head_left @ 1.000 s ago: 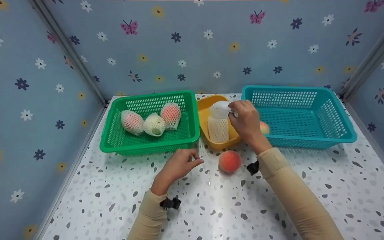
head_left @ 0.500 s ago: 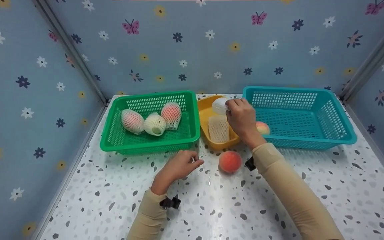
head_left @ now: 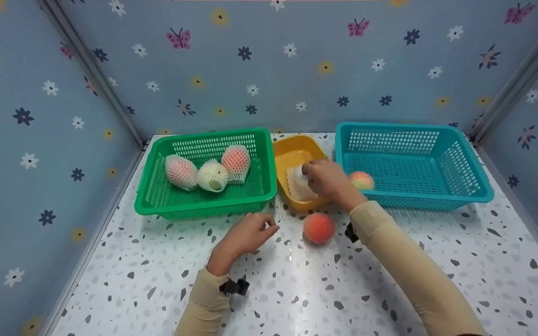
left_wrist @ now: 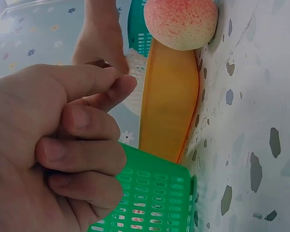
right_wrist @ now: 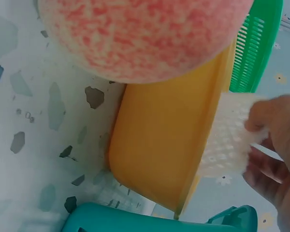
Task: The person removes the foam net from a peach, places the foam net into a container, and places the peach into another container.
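Observation:
My right hand is over the yellow basket, pinching a white foam fruit net between thumb and fingers. Beneath it in the basket lies another foam net, partly covered. My left hand hangs above the table in front of the green basket, its fingers loosely curled around nothing. A bare peach sits on the table just in front of the yellow basket, between the hands. In the left wrist view, my left hand fills the lower left.
Inside the green basket are three fruits in foam nets, including a pale one. The teal basket at the right holds a bare peach in its near left corner. A flowered wall rises behind the baskets.
My right hand has lowered toward the near part of the yellow basket, carrying the foam net down onto the other net there. The left hand and the peach on the table stay put.

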A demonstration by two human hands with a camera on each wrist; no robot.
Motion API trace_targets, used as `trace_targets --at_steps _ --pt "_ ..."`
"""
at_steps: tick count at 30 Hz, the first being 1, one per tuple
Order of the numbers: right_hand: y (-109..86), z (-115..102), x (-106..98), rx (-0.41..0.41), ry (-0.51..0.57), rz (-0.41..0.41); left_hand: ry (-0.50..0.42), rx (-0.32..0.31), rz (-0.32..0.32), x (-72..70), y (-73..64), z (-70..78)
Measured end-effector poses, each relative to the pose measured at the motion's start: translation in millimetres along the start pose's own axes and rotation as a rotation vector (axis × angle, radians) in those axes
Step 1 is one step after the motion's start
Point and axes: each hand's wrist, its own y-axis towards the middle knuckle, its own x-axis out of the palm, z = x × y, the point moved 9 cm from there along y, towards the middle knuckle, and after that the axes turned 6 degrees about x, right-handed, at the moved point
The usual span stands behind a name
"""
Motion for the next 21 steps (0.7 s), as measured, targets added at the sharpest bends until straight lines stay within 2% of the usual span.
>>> trace_targets --at_steps 3,9,21 --pt "0.0 1.3 9.8 0.009 0.014 -0.087 0.005 0.017 -0.001 -0.3 -0.2 0.4" --pt "1.0 6.7 21.8 0.043 0.012 -0.156 0.031 0.031 -0.010 2.9 -0.9 -1.6" --pt "-2.1 15.4 37.8 0.127 0.017 -0.316 0.012 0.040 -0.048 6.5 -1.4 0.2"
